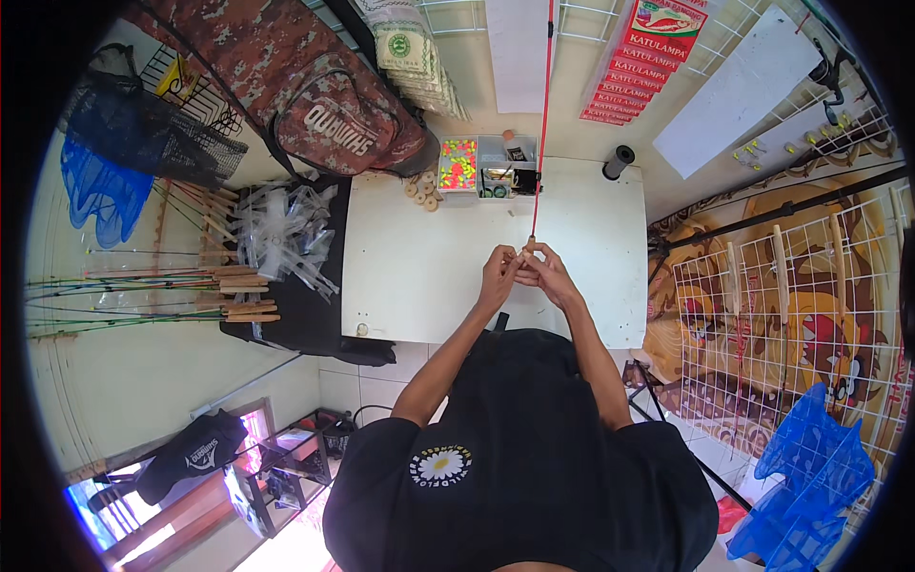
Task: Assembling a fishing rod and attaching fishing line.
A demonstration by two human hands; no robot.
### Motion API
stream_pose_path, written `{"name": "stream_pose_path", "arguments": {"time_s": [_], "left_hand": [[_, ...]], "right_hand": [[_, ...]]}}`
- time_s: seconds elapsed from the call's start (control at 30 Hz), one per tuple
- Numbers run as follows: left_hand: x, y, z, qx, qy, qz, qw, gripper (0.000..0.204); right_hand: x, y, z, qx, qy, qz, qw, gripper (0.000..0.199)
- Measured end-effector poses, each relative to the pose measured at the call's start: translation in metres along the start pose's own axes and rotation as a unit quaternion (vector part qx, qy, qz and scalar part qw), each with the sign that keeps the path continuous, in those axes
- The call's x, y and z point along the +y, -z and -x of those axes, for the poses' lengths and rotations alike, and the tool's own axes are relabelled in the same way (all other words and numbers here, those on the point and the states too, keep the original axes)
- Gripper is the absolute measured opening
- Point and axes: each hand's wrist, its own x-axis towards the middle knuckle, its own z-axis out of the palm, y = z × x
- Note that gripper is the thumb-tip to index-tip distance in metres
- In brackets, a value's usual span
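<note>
A thin red fishing rod (544, 124) stretches from the top of the view down to my hands over the white table (429, 286). My right hand (553, 279) is closed around the rod's near end, where a short brownish butt (532, 239) shows above the fingers. Right beside it, my left hand (497, 278) is closed too, its thumb and fingertips pinched together against the right hand's fingers. Whatever the left fingertips grip is too small and hidden to make out.
At the table's back stand a divided tray (493, 195) with bright pink and yellow bits, several cork rings (422, 191) and a black cylinder (619, 162). A camouflage bag (343, 133) leans at back left. Rods with wooden handles (250, 286) lie left; a wire rack (791, 286) stands right.
</note>
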Motion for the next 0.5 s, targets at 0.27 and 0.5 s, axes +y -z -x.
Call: {"name": "stream_pose_path", "arguments": {"time_s": [0.27,0.5], "left_hand": [[0.008,0.005,0.003,-0.006,0.03,0.049,0.998,0.018],[0.02,0.006,0.007,0.04,0.091,0.111,0.989,0.032]], "right_hand": [[-0.008,-0.006,0.004,0.025,-0.032,0.017,0.999,0.026],[-0.004,-0.01,0.003,0.043,-0.014,-0.007,0.999,0.028]]}}
